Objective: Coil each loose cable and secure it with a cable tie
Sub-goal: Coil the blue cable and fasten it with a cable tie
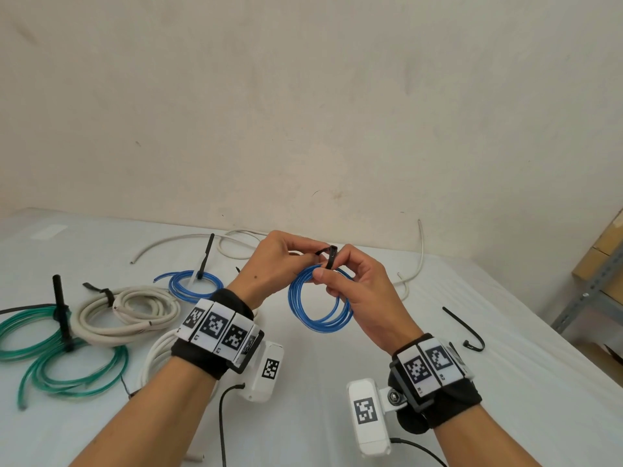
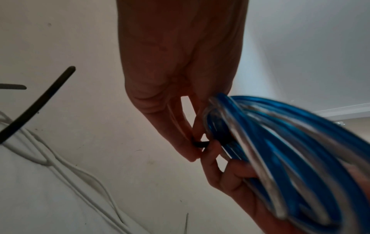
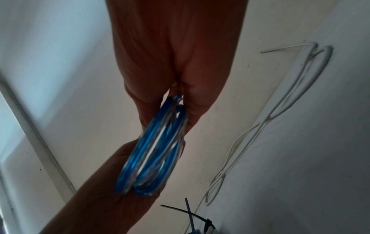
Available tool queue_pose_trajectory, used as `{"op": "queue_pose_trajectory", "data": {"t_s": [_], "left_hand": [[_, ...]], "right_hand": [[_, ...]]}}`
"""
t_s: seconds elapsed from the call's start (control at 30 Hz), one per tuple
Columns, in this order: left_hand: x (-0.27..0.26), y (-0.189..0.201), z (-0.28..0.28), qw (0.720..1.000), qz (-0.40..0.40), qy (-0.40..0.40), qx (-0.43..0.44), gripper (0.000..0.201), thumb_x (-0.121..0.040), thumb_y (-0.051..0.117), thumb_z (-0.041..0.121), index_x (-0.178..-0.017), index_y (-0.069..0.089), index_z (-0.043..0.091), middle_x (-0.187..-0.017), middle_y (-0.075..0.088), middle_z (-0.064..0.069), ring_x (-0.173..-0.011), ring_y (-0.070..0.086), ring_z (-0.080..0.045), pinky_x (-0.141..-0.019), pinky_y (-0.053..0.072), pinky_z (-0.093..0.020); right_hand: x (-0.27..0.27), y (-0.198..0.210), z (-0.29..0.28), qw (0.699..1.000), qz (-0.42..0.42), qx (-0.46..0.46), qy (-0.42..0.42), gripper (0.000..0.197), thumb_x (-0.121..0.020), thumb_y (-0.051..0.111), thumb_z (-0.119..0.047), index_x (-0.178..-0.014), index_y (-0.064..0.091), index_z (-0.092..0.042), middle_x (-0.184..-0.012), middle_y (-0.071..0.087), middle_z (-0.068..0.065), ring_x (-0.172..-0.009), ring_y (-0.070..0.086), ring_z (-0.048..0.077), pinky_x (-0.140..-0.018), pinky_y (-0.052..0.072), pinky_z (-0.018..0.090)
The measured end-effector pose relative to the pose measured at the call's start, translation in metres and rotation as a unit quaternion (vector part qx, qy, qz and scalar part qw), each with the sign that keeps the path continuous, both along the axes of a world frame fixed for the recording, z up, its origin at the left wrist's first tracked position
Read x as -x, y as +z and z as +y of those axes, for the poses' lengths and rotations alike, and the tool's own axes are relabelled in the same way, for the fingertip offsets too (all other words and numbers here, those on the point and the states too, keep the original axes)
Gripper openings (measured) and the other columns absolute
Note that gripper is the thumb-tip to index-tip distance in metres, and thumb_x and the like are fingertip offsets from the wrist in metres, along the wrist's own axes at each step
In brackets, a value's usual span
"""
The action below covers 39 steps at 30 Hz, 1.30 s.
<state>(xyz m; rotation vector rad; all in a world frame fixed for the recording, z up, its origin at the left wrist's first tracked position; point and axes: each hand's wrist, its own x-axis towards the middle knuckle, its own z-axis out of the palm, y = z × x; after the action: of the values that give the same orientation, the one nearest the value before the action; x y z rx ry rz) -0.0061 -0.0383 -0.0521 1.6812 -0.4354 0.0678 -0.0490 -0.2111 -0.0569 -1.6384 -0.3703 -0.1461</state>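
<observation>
A blue cable coil (image 1: 320, 303) hangs in the air above the white table (image 1: 438, 382), held between both hands. A black cable tie (image 1: 329, 256) loops over the top of the coil. My left hand (image 1: 286, 256) pinches one end of the tie; the left wrist view shows its fingertips (image 2: 190, 155) on the black cable tie (image 2: 201, 144) beside the blue cable coil (image 2: 280, 150). My right hand (image 1: 337, 278) pinches the coil's top together with the tie. In the right wrist view the blue cable coil (image 3: 154, 150) runs out from between the right hand's fingers (image 3: 192, 101).
On the left lie a tied green coil (image 1: 50, 348), a tied beige coil (image 1: 124, 315) and a tied blue coil (image 1: 195, 284). A loose white cable (image 1: 236, 244) runs along the table's far edge. A spare black tie (image 1: 468, 328) lies at the right. A metal shelf (image 1: 593, 288) stands beyond the table's right edge.
</observation>
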Motion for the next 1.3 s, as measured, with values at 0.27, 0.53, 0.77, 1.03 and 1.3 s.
{"op": "queue_pose_trajectory", "data": {"t_s": [0.27, 0.53, 0.77, 1.03, 1.3], "left_hand": [[-0.002, -0.002, 0.0, 1.0, 0.003, 0.0, -0.009, 0.02, -0.095, 0.069, 0.006, -0.108, 0.082, 0.015, -0.098, 0.081, -0.001, -0.09, 0.077, -0.023, -0.078, 0.062, -0.029], [0.005, 0.003, -0.003, 1.0, -0.005, -0.026, -0.015, 0.036, -0.096, 0.055, -0.001, -0.111, 0.081, 0.018, -0.106, 0.08, 0.003, -0.103, 0.074, -0.015, -0.086, 0.06, -0.027], [0.017, 0.011, -0.009, 0.999, 0.016, -0.046, 0.014, 0.026, -0.098, 0.068, 0.035, -0.099, 0.083, 0.014, -0.098, 0.08, 0.0, -0.095, 0.077, -0.016, -0.079, 0.058, -0.025], [0.017, 0.011, -0.012, 0.997, 0.033, -0.033, 0.067, 0.023, -0.094, 0.074, 0.026, -0.094, 0.082, 0.005, -0.095, 0.079, -0.011, -0.093, 0.077, -0.027, -0.072, 0.057, -0.022], [0.017, 0.008, -0.013, 0.99, 0.07, -0.051, 0.113, 0.02, -0.094, 0.073, 0.022, -0.103, 0.081, 0.005, -0.105, 0.077, -0.018, -0.102, 0.075, -0.033, -0.086, 0.06, -0.036]], "right_hand": [[-0.001, -0.002, 0.0, 1.0, 0.005, -0.005, 0.003, 0.023, -0.092, 0.076, -0.006, -0.081, 0.057, -0.01, -0.103, 0.074, 0.016, -0.097, 0.072, 0.037, -0.075, 0.049, 0.031], [-0.003, -0.004, -0.005, 0.999, 0.035, -0.03, 0.015, 0.02, -0.091, 0.076, -0.004, -0.084, 0.057, -0.003, -0.104, 0.074, 0.015, -0.091, 0.071, 0.027, -0.072, 0.047, 0.03], [-0.004, -0.004, -0.01, 0.998, 0.065, -0.024, 0.012, 0.016, -0.089, 0.077, -0.002, -0.087, 0.062, 0.001, -0.109, 0.073, 0.021, -0.087, 0.069, 0.024, -0.072, 0.046, 0.031], [-0.003, -0.002, -0.009, 0.997, 0.074, -0.02, 0.018, 0.017, -0.088, 0.078, -0.001, -0.084, 0.061, -0.001, -0.099, 0.07, 0.015, -0.086, 0.069, 0.023, -0.07, 0.047, 0.027], [-0.004, -0.001, -0.008, 0.997, 0.071, -0.003, 0.0, 0.017, -0.088, 0.078, -0.001, -0.081, 0.063, -0.002, -0.093, 0.07, 0.018, -0.084, 0.068, 0.024, -0.069, 0.047, 0.027]]}}
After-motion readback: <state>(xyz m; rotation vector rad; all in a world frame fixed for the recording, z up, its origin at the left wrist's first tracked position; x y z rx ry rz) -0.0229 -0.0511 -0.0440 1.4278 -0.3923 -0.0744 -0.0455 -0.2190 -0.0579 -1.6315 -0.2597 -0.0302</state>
